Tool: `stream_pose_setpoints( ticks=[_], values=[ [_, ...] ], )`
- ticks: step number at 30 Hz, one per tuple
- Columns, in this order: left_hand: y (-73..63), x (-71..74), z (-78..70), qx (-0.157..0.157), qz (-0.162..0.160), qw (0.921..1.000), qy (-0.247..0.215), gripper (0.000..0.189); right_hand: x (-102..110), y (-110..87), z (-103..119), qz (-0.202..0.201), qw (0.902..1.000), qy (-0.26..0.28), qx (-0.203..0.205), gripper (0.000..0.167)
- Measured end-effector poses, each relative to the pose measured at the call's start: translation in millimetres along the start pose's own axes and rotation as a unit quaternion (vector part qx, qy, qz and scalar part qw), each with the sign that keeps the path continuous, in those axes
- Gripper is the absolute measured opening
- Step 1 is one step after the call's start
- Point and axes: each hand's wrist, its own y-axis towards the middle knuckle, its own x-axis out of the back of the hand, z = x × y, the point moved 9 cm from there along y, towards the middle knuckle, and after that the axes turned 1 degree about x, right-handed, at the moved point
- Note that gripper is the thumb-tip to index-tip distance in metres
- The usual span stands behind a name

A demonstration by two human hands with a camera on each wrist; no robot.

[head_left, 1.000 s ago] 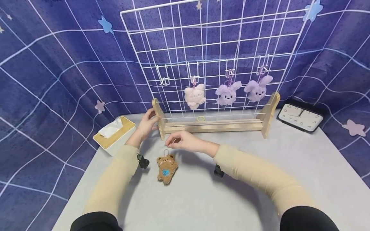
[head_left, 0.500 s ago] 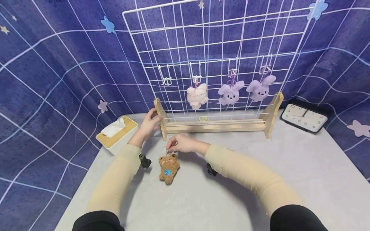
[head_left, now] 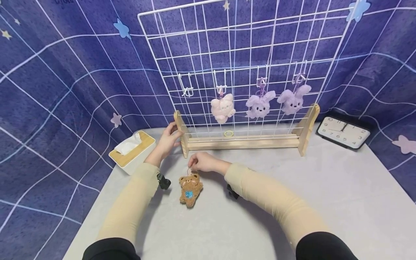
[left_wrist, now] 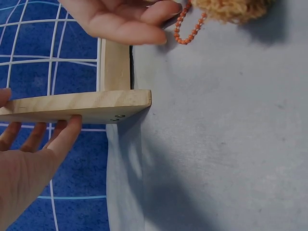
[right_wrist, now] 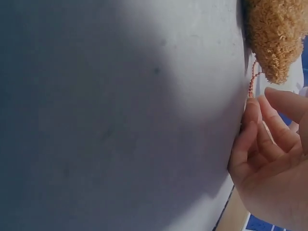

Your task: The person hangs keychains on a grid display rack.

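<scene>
A brown fuzzy bear keychain (head_left: 190, 190) with a blue patch lies face up on the table. Its orange bead-chain loop (left_wrist: 186, 30) extends toward the stand. My right hand (head_left: 204, 162) is at that loop, fingers curled and fingertips right beside the beads; I cannot tell whether they pinch the chain. My left hand (head_left: 167, 139) grips the left wooden end of the display stand (left_wrist: 96, 105), thumb on one face and fingers on the other. From the stand's white wire grid (head_left: 240, 47) hang a pale pink plush (head_left: 222, 108) and two purple bunny plushes (head_left: 260, 106).
At the grid's left hangs a bare white hook (head_left: 187, 91). A tissue box (head_left: 133, 148) with a wooden lid stands beside my left hand. A black-framed clock (head_left: 343, 132) sits at the back right. A small yellow ring (head_left: 229, 133) shows behind the grid's bottom.
My right hand has moved slightly down onto the bear's chain loop, and its forearm has shifted left. The left hand stays on the stand, and the bear lies nearly where it was.
</scene>
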Motion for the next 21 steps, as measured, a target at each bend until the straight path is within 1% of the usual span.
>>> stream_pose_setpoints(
  ticks=[5, 9, 14, 18, 21],
  values=[
    [-0.5, 0.4, -0.4, 0.001, 0.000, 1.0000, -0.004, 0.057, -1.0, 6.3, -5.0, -0.009, 0.9996, -0.014, -0.022, 0.007],
    [-0.4, 0.5, -0.3, 0.000, -0.001, 1.0000, -0.010, 0.058, -1.4, 8.5, -5.9, -0.016, 0.9984, -0.042, -0.033, 0.006],
    [0.0, -0.5, 0.4, 0.000, 0.000, 1.0000, -0.009, 0.058, -0.1, 7.5, -7.5, -0.037, 0.9935, -0.087, -0.064, 0.007],
    [-0.1, -0.7, 1.3, 0.003, 0.000, 1.0000, -0.001, 0.058, -0.4, 6.0, -9.0, -0.045, 0.9884, -0.109, -0.095, 0.009],
    [-0.2, -0.4, 0.9, 0.003, -0.002, 1.0000, 0.001, 0.058, -0.3, 6.1, -8.8, -0.051, 0.9858, -0.118, -0.108, 0.011]
  ],
)
